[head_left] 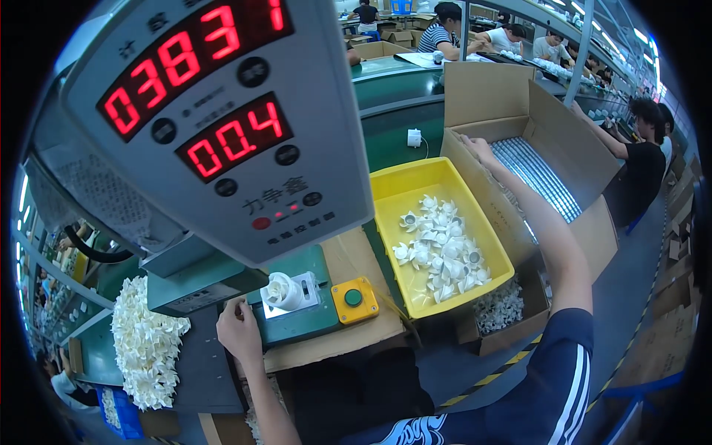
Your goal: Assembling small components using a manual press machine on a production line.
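Observation:
My left hand (239,328) is beside the left edge of a green machine base (285,324). Its fingers are curled together, and whatever they hold is too small to make out. On the machine's metal plate (304,298) stands a white plastic part (283,291), right under the press head (204,285). Farther off, my right arm reaches past a yellow bin (387,256) to a large open cardboard box (482,194). My right hand (480,150) is at the box's left flap, fingers bent over its upper edge. White petal-shaped plastic parts (445,248) lie piled in the bin.
A control box (245,215) with red digits fills the upper left. A yellow button box (354,299) with a green button sits by the machine. White parts (148,341) are heaped at left. Silvery rows (538,174) fill the cardboard box. Co-workers (445,33) sit at far benches.

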Demonstrator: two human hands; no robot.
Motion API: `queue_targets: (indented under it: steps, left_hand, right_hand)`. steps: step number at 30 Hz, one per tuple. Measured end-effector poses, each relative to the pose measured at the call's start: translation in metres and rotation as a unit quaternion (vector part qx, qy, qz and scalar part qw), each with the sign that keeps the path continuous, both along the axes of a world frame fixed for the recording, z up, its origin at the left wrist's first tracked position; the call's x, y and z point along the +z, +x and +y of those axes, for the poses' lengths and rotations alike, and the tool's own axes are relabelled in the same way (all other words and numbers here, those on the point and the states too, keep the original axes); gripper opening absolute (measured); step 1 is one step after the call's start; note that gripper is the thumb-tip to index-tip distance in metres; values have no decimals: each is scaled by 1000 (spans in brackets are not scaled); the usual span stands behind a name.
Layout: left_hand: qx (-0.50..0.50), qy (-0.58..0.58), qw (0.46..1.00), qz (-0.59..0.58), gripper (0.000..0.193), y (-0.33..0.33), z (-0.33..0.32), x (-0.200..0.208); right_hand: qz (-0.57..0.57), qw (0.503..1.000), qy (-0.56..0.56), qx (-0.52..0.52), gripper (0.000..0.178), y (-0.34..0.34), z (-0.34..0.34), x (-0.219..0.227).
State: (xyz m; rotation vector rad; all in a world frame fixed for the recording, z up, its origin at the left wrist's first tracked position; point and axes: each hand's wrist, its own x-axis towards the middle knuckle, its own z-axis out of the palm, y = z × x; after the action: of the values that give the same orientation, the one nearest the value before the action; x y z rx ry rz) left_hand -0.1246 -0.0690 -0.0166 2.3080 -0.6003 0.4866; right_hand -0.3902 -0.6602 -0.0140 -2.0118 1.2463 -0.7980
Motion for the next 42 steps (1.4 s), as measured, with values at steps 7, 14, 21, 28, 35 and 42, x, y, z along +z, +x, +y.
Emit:
queue_targets:
  steps: [7,14,21,28,35,42]
  left_hand:
    - [-7,-21,1000,7,14,-4,-1,3]
    - [1,11,1000,-9,15,4,6,-5]
    - [12,30,999,0,15,0,5,2]
    - [12,30,999,-8,15,4,7,-4]
    - [11,10,1000,1,16,1,3,-2]
    - [-36,-116,990,-73,14,3,5,1]
  right_hand:
    - [-20,999,-23,29,63,-11,-7,-13]
    - [-110,992,32,61,63,-7,0,-18]
    - [-41,999,30,-5,64,-2,7,-2]
    - [-183,977,74,-78,59,0,3,-6]
    - [-457,851,258,-15,38,-41,18,75]
    - [-656,645,362,147,33,-62,128,138]
